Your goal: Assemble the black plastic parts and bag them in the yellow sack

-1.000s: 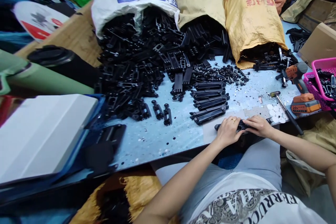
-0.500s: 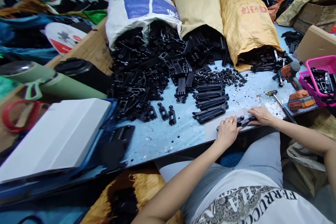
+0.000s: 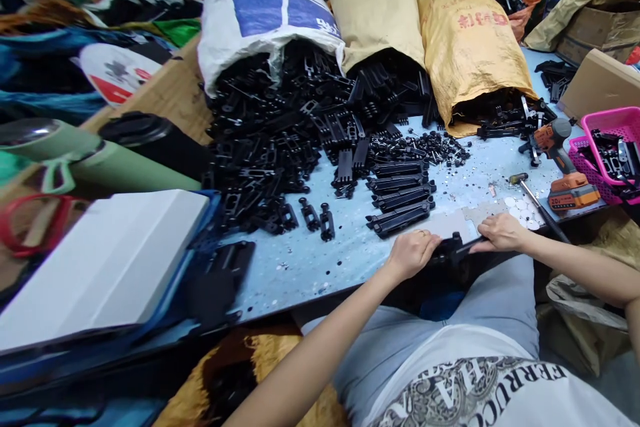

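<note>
A black jointed plastic part point(image 3: 454, 248) spans the gap between my hands at the table's front edge. My left hand point(image 3: 413, 253) is closed around its left end, a ring on one finger. On the other end, my right hand point(image 3: 501, 233) pinches a narrow bar of the same part. Just beyond lies a pale flat plate point(image 3: 447, 226) on the table. Several long black assembled parts point(image 3: 401, 195) lie stacked in a row behind my left hand. Farther left, two small black clip-like pieces point(image 3: 327, 221) rest side by side.
Open sacks, one white and blue point(image 3: 280, 10), spill heaps of black parts point(image 3: 270, 153) over the back. Small screws point(image 3: 443, 147) are scattered mid-table. To the right are a hammer point(image 3: 540, 203), a cordless drill point(image 3: 565, 167) and a pink basket point(image 3: 607, 117). A white box point(image 3: 107, 253) stands left.
My hands have lifted the black part off the plate toward me, over the table's edge. It has been turned, and my left hand has shifted left. The pale plate is now more exposed.
</note>
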A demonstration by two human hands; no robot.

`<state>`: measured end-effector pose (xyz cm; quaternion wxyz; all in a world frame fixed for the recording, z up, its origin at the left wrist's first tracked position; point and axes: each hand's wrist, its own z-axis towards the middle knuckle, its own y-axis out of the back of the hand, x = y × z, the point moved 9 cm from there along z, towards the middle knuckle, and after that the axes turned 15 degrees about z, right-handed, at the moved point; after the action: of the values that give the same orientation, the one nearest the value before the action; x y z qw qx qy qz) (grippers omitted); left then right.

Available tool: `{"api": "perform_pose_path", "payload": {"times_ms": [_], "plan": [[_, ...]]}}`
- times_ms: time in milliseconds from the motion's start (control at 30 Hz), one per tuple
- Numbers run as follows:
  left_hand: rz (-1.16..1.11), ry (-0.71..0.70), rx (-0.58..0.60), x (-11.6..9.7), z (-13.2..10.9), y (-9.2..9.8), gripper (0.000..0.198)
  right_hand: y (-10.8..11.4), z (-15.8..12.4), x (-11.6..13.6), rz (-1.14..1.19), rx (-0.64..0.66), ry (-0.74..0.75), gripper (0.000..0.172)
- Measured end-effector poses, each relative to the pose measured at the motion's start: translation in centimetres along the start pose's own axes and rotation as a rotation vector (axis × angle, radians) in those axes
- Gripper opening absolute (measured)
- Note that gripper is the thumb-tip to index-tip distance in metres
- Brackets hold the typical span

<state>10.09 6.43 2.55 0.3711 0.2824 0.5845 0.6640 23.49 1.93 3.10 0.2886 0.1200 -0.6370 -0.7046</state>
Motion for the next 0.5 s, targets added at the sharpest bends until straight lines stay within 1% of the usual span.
{"api": "perform_pose_path", "payload": {"times_ms": [100,167,233,300,367,433,500], "plan": [[-0.008,0.051,-0.103,0.8,-0.2,0.9,0.05,1.5,0.0,2.7,0.052,-0.047,0.096,0.062],[-0.011,0.063,-0.18,0.8,-0.8,2.4,0.049,3.1,-0.1,4.1,0.056,-0.077,0.133,0.062],[-0.047,0.052,-0.234,0.1,-1.9,4.4,0.048,5.2,-0.3,5.7,0.072,-0.1,0.183,0.06],[-0.154,-0.021,-0.261,-1.6,-3.4,6.6,0.047,7.2,-0.9,7.9,0.161,-0.116,0.266,0.058],[-0.324,-0.121,-0.283,-4.1,-5.2,8.7,0.049,8.5,-1.5,10.5,0.331,-0.124,0.364,0.057],[-0.497,-0.153,-0.314,-6.2,-6.9,10.3,0.055,8.3,-2.0,13.3,0.539,-0.122,0.466,0.057],[-0.55,-0.131,-0.341,-7.8,-8.0,10.9,0.067,7.2,-2.2,15.8,0.76,-0.16,0.595,0.059]]}}
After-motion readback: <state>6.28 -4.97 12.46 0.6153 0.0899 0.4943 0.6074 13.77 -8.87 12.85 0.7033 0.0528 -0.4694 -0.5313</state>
